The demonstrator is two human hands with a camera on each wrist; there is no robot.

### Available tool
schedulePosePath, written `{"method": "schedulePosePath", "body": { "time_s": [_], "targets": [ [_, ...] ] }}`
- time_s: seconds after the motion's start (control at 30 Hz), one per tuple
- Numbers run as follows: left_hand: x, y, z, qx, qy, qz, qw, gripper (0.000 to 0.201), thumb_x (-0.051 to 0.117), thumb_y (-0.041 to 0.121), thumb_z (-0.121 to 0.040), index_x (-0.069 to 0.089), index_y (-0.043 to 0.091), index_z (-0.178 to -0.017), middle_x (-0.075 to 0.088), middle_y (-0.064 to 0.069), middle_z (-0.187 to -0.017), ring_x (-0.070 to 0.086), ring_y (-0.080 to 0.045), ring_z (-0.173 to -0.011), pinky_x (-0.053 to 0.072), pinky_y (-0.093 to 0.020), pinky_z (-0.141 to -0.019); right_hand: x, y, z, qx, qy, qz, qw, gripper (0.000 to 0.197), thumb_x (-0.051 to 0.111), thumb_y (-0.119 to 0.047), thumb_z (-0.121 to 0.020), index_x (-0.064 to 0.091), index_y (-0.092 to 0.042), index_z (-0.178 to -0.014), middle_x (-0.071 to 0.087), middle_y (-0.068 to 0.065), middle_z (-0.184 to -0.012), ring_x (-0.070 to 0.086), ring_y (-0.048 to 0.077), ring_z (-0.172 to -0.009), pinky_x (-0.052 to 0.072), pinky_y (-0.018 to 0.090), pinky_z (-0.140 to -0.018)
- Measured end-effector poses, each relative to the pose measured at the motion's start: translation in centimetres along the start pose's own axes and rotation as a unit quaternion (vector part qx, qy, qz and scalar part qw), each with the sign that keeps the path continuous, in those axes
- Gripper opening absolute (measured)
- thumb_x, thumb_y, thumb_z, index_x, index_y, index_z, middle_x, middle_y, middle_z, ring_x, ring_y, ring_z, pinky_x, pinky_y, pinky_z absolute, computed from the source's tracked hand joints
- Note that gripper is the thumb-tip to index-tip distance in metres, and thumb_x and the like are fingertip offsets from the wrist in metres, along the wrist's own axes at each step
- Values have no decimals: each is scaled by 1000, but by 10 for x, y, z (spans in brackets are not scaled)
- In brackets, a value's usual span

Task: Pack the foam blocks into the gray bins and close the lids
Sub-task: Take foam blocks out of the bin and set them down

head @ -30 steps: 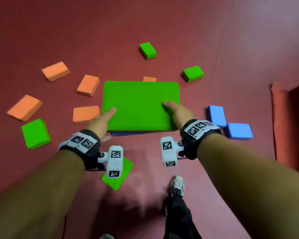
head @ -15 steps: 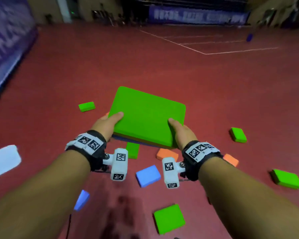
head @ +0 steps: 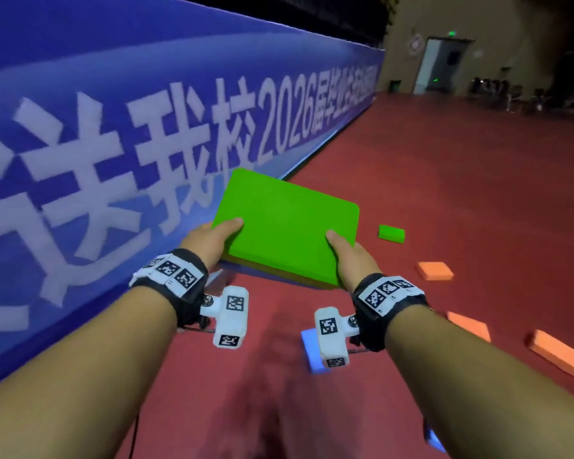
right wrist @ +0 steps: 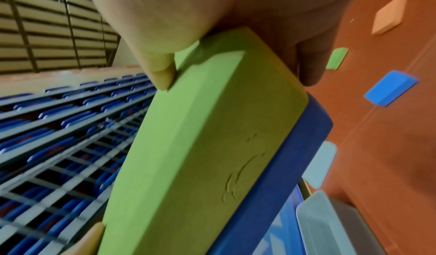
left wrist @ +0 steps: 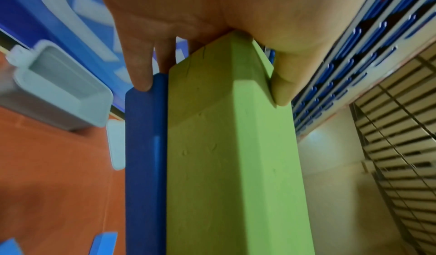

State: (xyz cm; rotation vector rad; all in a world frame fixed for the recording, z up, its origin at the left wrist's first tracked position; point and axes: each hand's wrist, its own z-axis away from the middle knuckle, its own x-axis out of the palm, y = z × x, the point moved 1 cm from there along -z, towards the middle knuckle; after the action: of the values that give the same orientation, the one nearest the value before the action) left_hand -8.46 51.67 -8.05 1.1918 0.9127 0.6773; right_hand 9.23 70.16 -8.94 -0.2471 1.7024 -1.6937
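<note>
Both hands carry a stack of two large foam slabs above the red floor: a green slab on top and a thinner blue slab beneath it. My left hand grips the stack's left edge, thumb on top and fingers under the blue slab. At the right edge my right hand grips likewise. An open gray bin stands on the floor below, seen only in the wrist views.
A long blue banner wall runs along the left. Small foam blocks lie on the floor: a green block, three orange blocks to the right, and a blue block under my right wrist. Doors and chairs stand far back.
I have turned left with the stack held in both hands; the view swung from the scattered blocks on the floor to the blue banner wall. Both grips are unchanged.
</note>
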Motion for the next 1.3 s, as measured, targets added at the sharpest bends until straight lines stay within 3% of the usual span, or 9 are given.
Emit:
{"method": "schedulePosePath", "body": {
  "time_s": [0.13, 0.27, 0.4, 0.53, 0.73, 0.83, 0.9, 1.0, 1.3],
  "targets": [
    [-123, -32, -2, -23, 54, 22, 998, 37, 69, 57, -72, 63, 22, -79, 68, -4, -100, 63, -25, -98, 48, -47, -98, 122, -47, 8, -29, -57, 5, 998, 48, 56, -52, -90, 62, -13, -119, 64, 5, -107, 60, 23, -94, 39, 28, -78],
    [-254, -76, -5, -40, 112, 5, 993, 52, 67, 68, -56, 69, 28, -88, 73, -1, -101, 67, -24, -96, 52, -47, -93, 264, -85, 21, -57, -125, 6, 990, 34, 57, -42, -94, 64, -14, -111, 64, 4, -102, 59, 20, -90, 38, 24, -78],
    [-373, -129, 5, -74, 180, 15, 981, 16, 65, 41, -87, 63, 25, -89, 69, -5, -106, 61, -14, -80, 48, -34, -83, 406, -99, 45, -75, -228, 40, 970, 39, 53, -41, -96, 62, -12, -120, 62, 2, -108, 57, 18, -96, 36, 20, -76],
    [-446, -183, 12, -128, 234, 27, 963, 38, 68, 56, -71, 65, 28, -96, 69, -3, -112, 64, -23, -98, 49, -42, -96, 507, -102, 56, -76, -306, 76, 946, 46, 55, -49, -93, 62, -13, -120, 66, 3, -115, 61, 18, -97, 40, 26, -84],
    [-497, -223, -2, -150, 308, 54, 938, 43, 65, 57, -70, 65, 27, -102, 70, -3, -102, 63, -20, -92, 48, -34, -86, 609, -115, 39, -75, -365, 100, 923, 61, 59, -59, -83, 61, -13, -123, 64, 3, -117, 61, 23, -103, 43, 31, -91],
    [-520, -243, -17, -182, 369, 24, 911, 83, 70, 71, -62, 55, 24, -129, 63, -2, -126, 61, -21, -112, 46, -37, -99, 657, -127, 28, -101, -421, 136, 891, 53, 55, -48, -93, 52, -13, -132, 55, 6, -137, 53, 22, -121, 37, 32, -102],
    [-529, -243, -25, -229, 387, -34, 892, 107, 69, 72, -64, 29, 24, -151, 36, -6, -154, 34, -23, -141, 28, -42, -116, 687, -135, 21, -118, -451, 179, 866, 72, 52, -51, -94, 32, -10, -149, 35, 5, -155, 36, 21, -140, 25, 32, -111],
    [-535, -244, -36, -254, 383, -66, 886, 102, 66, 58, -78, 11, 21, -155, 14, -5, -162, 11, -18, -150, 14, -38, -121, 718, -143, 14, -153, -486, 210, 835, 74, 51, -50, -95, 24, -13, -153, 29, 5, -157, 30, 19, -143, 24, 30, -111],
    [-518, -258, -66, -250, 399, -22, 882, 75, 62, 39, -91, 25, 19, -152, 39, -5, -152, 42, -18, -134, 33, -36, -113, 748, -122, 12, -201, -570, 269, 750, 67, 53, -51, -92, 37, -18, -148, 43, 0, -150, 41, 17, -136, 29, 33, -114]
  ]
}}
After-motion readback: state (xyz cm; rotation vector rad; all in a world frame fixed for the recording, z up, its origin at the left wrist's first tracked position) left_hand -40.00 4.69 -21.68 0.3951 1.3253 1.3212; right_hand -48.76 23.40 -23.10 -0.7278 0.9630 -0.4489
